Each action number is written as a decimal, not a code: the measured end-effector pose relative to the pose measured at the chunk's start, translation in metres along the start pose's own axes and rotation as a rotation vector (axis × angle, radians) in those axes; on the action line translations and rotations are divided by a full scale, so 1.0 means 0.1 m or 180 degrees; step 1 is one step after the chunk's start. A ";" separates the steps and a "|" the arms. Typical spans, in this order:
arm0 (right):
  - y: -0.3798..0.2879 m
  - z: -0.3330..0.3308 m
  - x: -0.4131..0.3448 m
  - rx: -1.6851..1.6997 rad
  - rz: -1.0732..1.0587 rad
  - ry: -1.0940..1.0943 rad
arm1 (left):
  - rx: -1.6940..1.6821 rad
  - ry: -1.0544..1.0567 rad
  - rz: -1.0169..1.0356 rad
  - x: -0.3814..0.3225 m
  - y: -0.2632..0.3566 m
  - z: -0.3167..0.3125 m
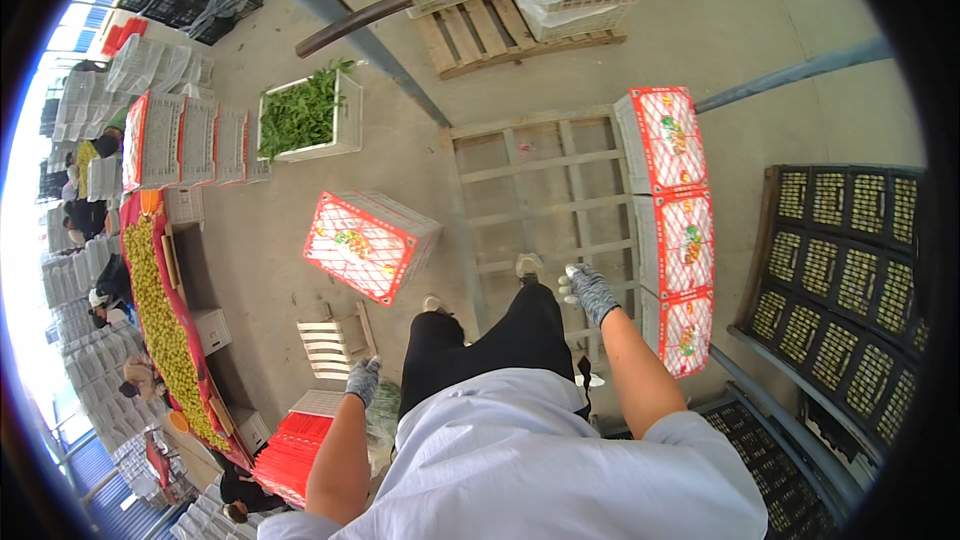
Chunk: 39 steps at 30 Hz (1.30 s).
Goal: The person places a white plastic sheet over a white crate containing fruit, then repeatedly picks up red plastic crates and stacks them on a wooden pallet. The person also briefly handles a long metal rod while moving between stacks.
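Grey knit gloves with pale fingertips cover both hands. My left hand hangs beside a small white slatted chair and above a stack of red flat sheets or nets; I see nothing in it. My right hand is held out over a wooden pallet, fingers apart and holding nothing. Along the pallet's right side stands a row of crates with red-and-white printed covers. A stack of white crates topped by a similar cover stands on the floor ahead, left of the pallet.
A white crate of green leaves stands at upper left. Several people work by a long table of round yellow-green fruit. Metal posts rise near the pallet. Filled black crates stand at right; a loaded pallet is at top.
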State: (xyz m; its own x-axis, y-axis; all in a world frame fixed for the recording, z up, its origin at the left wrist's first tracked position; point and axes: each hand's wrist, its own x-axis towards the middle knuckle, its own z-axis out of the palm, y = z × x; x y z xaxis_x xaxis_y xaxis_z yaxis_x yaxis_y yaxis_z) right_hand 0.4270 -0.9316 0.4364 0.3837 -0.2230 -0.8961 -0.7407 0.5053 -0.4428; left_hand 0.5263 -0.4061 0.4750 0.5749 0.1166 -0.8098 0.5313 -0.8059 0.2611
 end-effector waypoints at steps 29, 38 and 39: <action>2.61 5.20 3.22 0.0132 -0.0232 0.2063 | -0.0629 -0.0501 0.0518 6.54 0.00 -1.73; 2.69 4.53 2.68 0.0581 -0.0249 0.1821 | -0.0624 -0.0241 0.1307 4.69 0.35 -1.37; 2.78 4.33 2.48 0.0747 -0.0345 0.1856 | -0.0489 -0.0241 0.1625 4.31 0.31 -1.29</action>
State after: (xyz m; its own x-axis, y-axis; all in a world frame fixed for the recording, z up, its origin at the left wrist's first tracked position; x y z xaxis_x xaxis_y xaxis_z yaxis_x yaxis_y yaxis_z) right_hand 0.5549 -0.4855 0.1040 0.0374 -0.6669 -0.7442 -0.5487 0.6087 -0.5731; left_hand 0.8706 -0.3057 0.2014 0.7405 -0.3145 -0.5939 0.2841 -0.6544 0.7007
